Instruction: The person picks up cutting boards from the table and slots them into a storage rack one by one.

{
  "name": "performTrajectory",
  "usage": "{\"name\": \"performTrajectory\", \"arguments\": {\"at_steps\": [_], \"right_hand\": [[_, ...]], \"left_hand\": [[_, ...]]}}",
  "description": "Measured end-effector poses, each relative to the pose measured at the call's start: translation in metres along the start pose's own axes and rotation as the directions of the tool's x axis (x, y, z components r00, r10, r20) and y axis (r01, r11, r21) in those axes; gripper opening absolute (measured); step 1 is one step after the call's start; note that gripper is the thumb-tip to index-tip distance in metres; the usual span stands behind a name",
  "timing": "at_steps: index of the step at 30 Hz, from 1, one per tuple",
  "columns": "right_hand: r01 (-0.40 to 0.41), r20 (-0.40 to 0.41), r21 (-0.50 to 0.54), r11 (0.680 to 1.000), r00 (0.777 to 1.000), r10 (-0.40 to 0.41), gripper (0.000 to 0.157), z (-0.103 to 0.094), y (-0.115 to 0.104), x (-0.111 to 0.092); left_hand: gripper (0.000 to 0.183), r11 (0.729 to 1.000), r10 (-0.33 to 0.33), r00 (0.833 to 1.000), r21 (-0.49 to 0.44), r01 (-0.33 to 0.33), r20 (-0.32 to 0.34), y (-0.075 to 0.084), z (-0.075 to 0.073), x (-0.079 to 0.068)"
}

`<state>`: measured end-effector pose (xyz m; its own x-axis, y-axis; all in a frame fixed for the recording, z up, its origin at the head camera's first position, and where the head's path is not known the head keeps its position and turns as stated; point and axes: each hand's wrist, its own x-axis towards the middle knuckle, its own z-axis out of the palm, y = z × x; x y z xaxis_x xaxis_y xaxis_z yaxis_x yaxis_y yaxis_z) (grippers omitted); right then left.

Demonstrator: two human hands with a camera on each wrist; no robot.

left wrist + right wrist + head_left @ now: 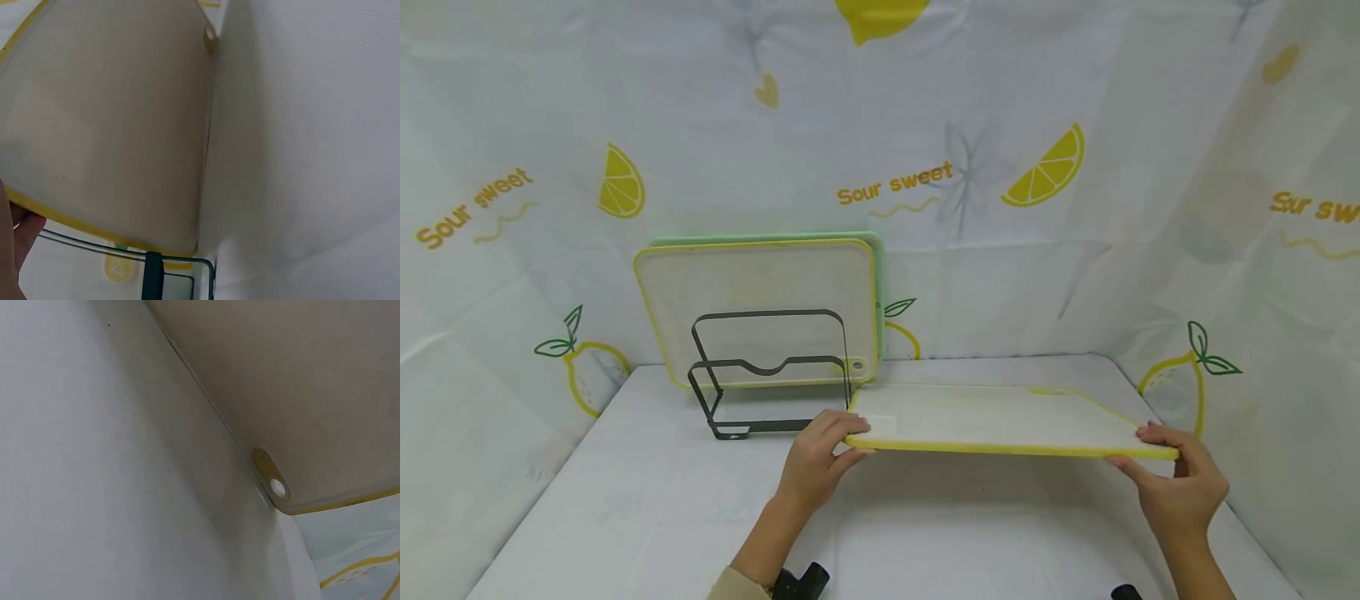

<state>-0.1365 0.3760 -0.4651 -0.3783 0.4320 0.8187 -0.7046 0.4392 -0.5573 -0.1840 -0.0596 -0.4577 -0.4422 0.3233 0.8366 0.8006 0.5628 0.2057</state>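
Note:
A white cutting board with a yellow rim (pixel 985 417) is held by both hands, its near edge raised and its far edge low at the white table. My left hand (pixel 820 458) pinches the near left corner, fingers on top and thumb below. At the near right corner my right hand (pixel 1183 483) grips in the same way. The left wrist view shows the board's underside (pixel 125 125) and a bit of the left hand (pixel 22 244). In the right wrist view, the underside (pixel 300 381) and a hanging hole appear, but the hand is out of sight.
Left of the held board stands a black metal rack (pixel 760 314), close to the left hand. Upright behind its bars is another yellow-rimmed white board (pixel 760 279), with a green board (pixel 880 292) behind that. A lemon-print sheet (pixel 715 125) hangs around the table (pixel 647 500).

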Motion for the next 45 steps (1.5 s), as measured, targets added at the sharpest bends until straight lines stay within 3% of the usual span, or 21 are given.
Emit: {"name": "performTrajectory", "arguments": {"at_steps": [5, 8, 15, 22, 30, 32, 35, 37, 39, 42, 45], "right_hand": [[-0.025, -0.012, -0.051, 0.998, 1.0, 0.024, 0.074, 0.002, -0.002, 0.004], [-0.055, -0.01, -0.139, 0.989, 0.998, 0.054, 0.074, 0.003, -0.006, 0.008], [-0.116, -0.017, -0.25, 0.961, 0.993, 0.116, 0.055, 0.013, -0.013, 0.02], [-0.161, -0.035, -0.298, 0.941, 0.987, 0.158, 0.05, 0.024, -0.018, 0.031], [-0.241, -0.046, -0.273, 0.931, 0.97, 0.237, 0.054, 0.038, -0.024, 0.043], [-0.264, -0.05, -0.254, 0.93, 0.964, 0.26, 0.056, 0.041, -0.025, 0.043], [-0.265, -0.052, -0.171, 0.949, 0.964, 0.26, 0.058, 0.043, -0.021, 0.04], [-0.265, -0.046, 0.008, 0.964, 0.963, 0.265, 0.056, 0.044, -0.015, 0.037], [-0.28, -0.025, 0.172, 0.944, 0.957, 0.289, 0.05, 0.043, -0.009, 0.033], [-0.334, -0.002, 0.349, 0.876, 0.934, 0.357, 0.036, 0.042, -0.001, 0.026], [-0.372, -0.005, 0.341, 0.863, 0.918, 0.397, 0.022, 0.041, 0.004, 0.022]], "left_hand": [[0.034, 0.999, -0.045, 0.999, -0.022, 0.045, 0.007, 0.002, -0.001, 0.007], [0.034, 0.998, -0.058, 0.998, -0.037, 0.057, -0.002, 0.003, -0.002, 0.013], [0.03, 0.989, -0.14, 0.99, -0.039, 0.139, -0.021, 0.004, -0.002, 0.026], [0.026, 0.964, -0.262, 0.964, -0.064, 0.26, -0.032, 0.007, -0.002, 0.039], [0.023, 0.904, -0.404, 0.914, -0.171, 0.392, -0.041, 0.005, 0.0, 0.053], [0.026, 0.9, -0.411, 0.911, -0.173, 0.399, -0.039, 0.003, 0.002, 0.054], [0.046, 0.909, -0.398, 0.917, -0.147, 0.389, -0.031, 0.001, 0.004, 0.054], [0.057, 0.916, -0.388, 0.921, -0.127, 0.381, -0.028, 0.001, 0.005, 0.054], [0.053, 0.92, -0.378, 0.925, -0.123, 0.372, -0.029, 0.002, 0.006, 0.054], [0.043, 0.92, -0.375, 0.926, -0.133, 0.368, -0.032, 0.004, 0.006, 0.054], [0.035, 0.904, -0.397, 0.917, -0.187, 0.384, -0.038, 0.005, 0.006, 0.054]]}}
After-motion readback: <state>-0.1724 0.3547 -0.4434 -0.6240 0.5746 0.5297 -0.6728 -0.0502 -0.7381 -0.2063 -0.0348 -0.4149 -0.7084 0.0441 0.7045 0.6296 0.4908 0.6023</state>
